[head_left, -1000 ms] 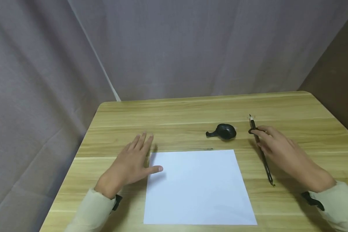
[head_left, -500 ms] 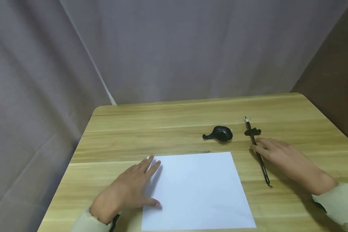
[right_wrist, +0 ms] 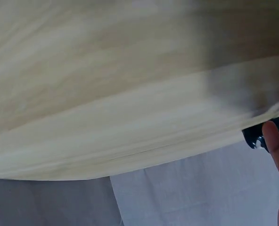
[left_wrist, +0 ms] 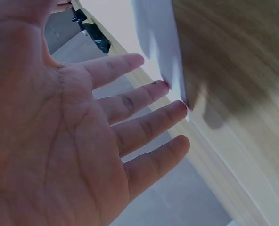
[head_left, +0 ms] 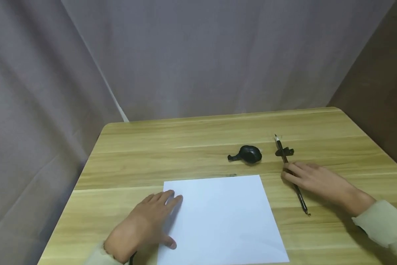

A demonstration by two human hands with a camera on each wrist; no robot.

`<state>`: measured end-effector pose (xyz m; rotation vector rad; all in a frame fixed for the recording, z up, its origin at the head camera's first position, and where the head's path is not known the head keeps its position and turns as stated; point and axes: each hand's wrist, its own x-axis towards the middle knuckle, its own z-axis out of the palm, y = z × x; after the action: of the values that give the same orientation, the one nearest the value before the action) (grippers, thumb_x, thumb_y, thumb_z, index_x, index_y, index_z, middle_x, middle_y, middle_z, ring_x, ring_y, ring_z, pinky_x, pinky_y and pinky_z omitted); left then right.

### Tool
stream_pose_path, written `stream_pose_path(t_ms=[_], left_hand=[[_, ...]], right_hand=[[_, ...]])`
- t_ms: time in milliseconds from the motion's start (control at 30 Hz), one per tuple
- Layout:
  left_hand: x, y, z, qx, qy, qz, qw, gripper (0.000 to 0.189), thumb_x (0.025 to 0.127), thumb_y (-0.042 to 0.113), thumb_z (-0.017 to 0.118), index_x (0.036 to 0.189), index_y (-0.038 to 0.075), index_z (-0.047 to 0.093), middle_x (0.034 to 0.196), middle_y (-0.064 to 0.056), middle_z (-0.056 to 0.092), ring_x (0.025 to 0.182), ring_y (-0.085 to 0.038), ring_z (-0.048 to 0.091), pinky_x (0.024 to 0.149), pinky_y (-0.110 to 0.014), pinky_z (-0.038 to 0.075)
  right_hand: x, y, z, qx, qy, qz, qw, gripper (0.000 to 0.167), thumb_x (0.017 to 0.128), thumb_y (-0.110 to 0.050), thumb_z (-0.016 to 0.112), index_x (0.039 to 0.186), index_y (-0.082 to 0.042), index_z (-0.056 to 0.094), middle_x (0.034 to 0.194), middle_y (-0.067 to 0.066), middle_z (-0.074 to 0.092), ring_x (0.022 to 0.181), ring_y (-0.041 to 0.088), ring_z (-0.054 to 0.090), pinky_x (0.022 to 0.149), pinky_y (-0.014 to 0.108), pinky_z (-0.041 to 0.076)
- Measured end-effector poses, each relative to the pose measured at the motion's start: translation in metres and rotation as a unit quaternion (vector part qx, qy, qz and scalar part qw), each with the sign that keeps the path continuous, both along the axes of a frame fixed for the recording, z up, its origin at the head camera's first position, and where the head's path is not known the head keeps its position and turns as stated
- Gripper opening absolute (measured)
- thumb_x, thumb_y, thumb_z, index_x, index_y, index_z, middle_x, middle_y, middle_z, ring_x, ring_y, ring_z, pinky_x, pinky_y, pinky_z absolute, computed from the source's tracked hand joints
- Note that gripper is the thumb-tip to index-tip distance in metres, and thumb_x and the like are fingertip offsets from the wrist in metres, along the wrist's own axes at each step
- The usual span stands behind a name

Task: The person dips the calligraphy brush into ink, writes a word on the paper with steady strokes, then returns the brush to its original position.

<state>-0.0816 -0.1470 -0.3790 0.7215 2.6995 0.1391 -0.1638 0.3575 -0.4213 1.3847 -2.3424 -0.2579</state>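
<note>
A white paper sheet [head_left: 221, 217] lies on the wooden table [head_left: 172, 147] in front of me. My left hand [head_left: 145, 224] lies flat with straight fingers, its fingertips [left_wrist: 170, 87] touching the sheet's [left_wrist: 153, 33] far left corner. A dark writing brush [head_left: 299, 197] lies slanted at the right, its tip end propped on a small black rest [head_left: 287, 151]. My right hand [head_left: 314, 180] rests its fingertips on the middle of the brush handle, and the brush still lies on the table. A black ink dish [head_left: 248, 154] sits left of the rest.
Grey curtains [head_left: 185, 55] hang behind and to the left of the table. The table's right edge [head_left: 377, 143] borders a dark wall. In the right wrist view only the table's surface [right_wrist: 106, 94] and one fingertip [right_wrist: 277, 146] show.
My left hand drew back toward me and onto the sheet's left corner. My right hand slid from the brush rest back along the brush handle. The brush stayed put.
</note>
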Motion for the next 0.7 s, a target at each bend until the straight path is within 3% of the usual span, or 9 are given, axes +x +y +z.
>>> stream_pose_path(t_ms=[133,333,467,700], left_hand=[[-0.001,-0.002,-0.004,-0.010,0.004,0.003,0.9999,0.126,0.057,0.064,0.095,0.160,0.015,0.042,0.165,-0.014,0.040,0.150,-0.036,0.042,0.121,-0.058,0.037],[-0.003,-0.002,-0.006,-0.007,0.014,-0.002,0.9999,0.128,0.055,0.065,0.095,0.161,0.017,0.041,0.163,-0.015,0.040,0.148,-0.037,0.043,0.117,-0.057,0.043],[-0.002,-0.004,-0.006,-0.002,0.011,0.006,0.9999,0.128,0.055,0.064,0.096,0.161,0.018,0.041,0.163,-0.014,0.040,0.148,-0.037,0.043,0.112,-0.058,0.047],[-0.003,-0.004,-0.008,0.008,0.011,0.008,0.9999,0.127,0.055,0.062,0.097,0.160,0.017,0.041,0.162,-0.014,0.040,0.147,-0.037,0.043,0.105,-0.059,0.052]], right_hand=[[-0.004,0.003,-0.005,0.007,0.013,-0.005,0.9999,0.048,0.105,0.002,0.012,0.124,-0.006,0.055,0.120,0.017,0.056,0.095,0.031,0.061,0.061,0.043,0.057],[-0.005,0.009,-0.008,0.009,0.058,-0.012,0.9982,0.053,0.109,-0.001,0.007,0.122,-0.003,0.058,0.111,0.019,0.058,0.088,0.034,0.062,0.058,0.047,0.056],[-0.007,0.007,-0.008,0.008,0.077,0.005,0.9969,0.054,0.114,-0.003,0.006,0.119,0.000,0.060,0.106,0.018,0.060,0.088,0.033,0.061,0.059,0.047,0.055],[-0.009,0.002,0.020,-0.007,0.132,0.060,0.9895,0.045,0.112,0.009,0.015,0.120,0.004,0.059,0.103,0.021,0.062,0.087,0.032,0.060,0.062,0.045,0.054]])
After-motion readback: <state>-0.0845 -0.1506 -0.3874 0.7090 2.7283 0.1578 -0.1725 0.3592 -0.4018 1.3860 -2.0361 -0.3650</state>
